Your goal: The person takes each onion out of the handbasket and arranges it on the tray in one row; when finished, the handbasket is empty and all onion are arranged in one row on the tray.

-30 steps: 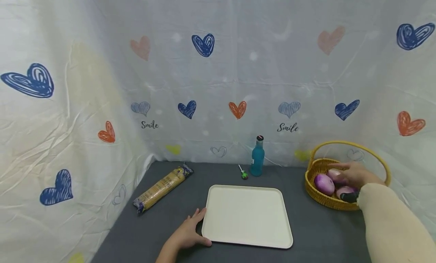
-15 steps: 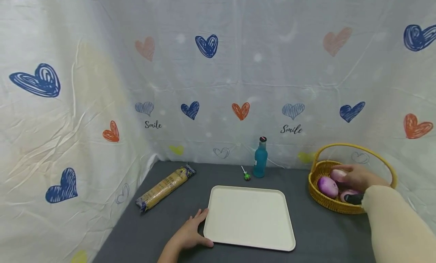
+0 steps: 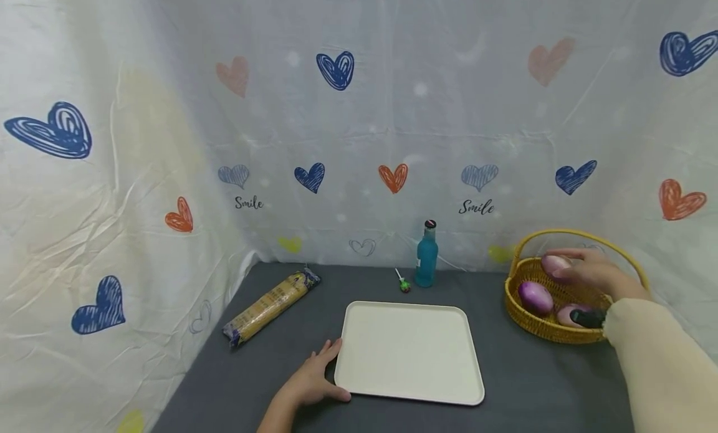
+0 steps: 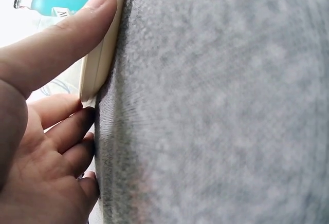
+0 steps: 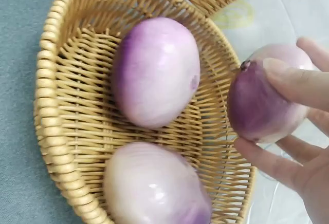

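My right hand (image 3: 597, 274) grips a purple onion (image 5: 262, 93) between thumb and fingers, raised over the back of the yellow wicker basket (image 3: 518, 318). Two more onions lie in the basket: a deep purple one (image 5: 157, 72) and a paler one (image 5: 154, 185). My left hand (image 3: 308, 380) rests at the near left corner of a cream rectangular tray (image 3: 409, 352), thumb along its front edge and fingers spread along its left side. In the left wrist view the thumb (image 4: 77, 36) lies against the tray's rim (image 4: 103, 54).
A long yellow packet (image 3: 272, 305) lies at the left of the dark grey table (image 3: 538, 383). Behind the tray stand a blue bottle (image 3: 427, 261) and a green lollipop (image 3: 404, 285). The basket's tall handle (image 3: 572, 231) arches by the right hand. A heart-print curtain (image 3: 359, 109) hangs behind.
My right hand has lifted the onion up from the others in the basket. The left hand has stayed at the tray's corner.
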`<move>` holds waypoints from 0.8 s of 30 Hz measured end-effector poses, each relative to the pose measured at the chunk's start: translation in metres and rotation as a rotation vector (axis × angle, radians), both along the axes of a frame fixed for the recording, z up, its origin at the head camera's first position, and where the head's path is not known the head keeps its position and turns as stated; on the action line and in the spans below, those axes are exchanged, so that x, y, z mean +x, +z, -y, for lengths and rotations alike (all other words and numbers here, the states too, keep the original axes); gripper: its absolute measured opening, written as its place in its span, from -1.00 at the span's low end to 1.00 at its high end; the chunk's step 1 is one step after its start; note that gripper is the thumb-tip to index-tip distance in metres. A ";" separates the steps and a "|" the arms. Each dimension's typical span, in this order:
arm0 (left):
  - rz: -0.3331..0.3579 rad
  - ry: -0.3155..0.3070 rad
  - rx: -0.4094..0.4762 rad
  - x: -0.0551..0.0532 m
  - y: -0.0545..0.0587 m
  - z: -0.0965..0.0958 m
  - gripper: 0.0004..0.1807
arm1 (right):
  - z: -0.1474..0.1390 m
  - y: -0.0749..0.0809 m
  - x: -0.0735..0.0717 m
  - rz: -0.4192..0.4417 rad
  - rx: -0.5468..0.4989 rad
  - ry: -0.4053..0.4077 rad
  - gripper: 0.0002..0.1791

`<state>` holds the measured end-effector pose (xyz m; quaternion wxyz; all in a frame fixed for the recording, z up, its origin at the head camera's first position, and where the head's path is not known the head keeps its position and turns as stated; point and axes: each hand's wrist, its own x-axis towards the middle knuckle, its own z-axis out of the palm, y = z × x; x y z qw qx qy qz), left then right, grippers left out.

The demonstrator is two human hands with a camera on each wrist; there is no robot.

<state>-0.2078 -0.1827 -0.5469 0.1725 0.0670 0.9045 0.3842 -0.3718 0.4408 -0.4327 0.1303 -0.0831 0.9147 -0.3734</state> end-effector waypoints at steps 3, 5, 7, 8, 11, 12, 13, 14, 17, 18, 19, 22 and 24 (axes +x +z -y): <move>0.002 0.006 -0.008 0.000 0.001 0.000 0.26 | 0.002 0.002 0.000 -0.045 0.031 0.007 -0.22; 0.005 0.004 -0.011 -0.001 0.001 0.000 0.26 | 0.002 0.003 0.003 -0.048 0.029 0.012 -0.23; 0.009 0.004 -0.008 -0.001 0.001 0.001 0.27 | 0.002 0.003 0.007 -0.056 0.041 0.017 -0.23; 0.010 0.005 -0.005 -0.001 0.001 0.001 0.27 | 0.002 0.003 0.009 -0.060 0.045 0.020 -0.22; 0.013 0.008 -0.001 -0.002 0.001 0.002 0.27 | 0.005 0.004 0.014 -0.073 0.079 0.025 -0.21; 0.014 0.009 -0.001 -0.002 0.001 0.002 0.27 | 0.006 0.005 0.015 -0.086 0.104 0.028 -0.21; 0.016 0.010 0.000 -0.002 0.000 0.002 0.27 | 0.008 0.006 0.017 -0.104 0.125 0.036 -0.21; 0.019 0.012 0.000 -0.002 0.000 0.002 0.27 | 0.010 0.007 0.018 -0.125 0.143 0.044 -0.22; 0.029 0.015 0.000 -0.002 0.000 0.002 0.28 | 0.017 0.010 0.021 -0.166 0.161 0.059 -0.25; 0.033 0.016 0.001 -0.002 0.000 0.002 0.28 | 0.018 0.011 0.022 -0.168 0.147 0.061 -0.26; 0.037 0.016 0.003 -0.002 0.000 0.003 0.27 | 0.020 0.012 0.024 -0.164 0.124 0.060 -0.26; 0.040 0.017 0.005 -0.003 0.000 0.003 0.27 | 0.024 0.016 0.028 -0.150 0.079 0.051 -0.27; 0.039 0.018 0.003 -0.003 -0.001 0.003 0.27 | 0.026 0.017 0.031 -0.145 0.043 0.055 -0.28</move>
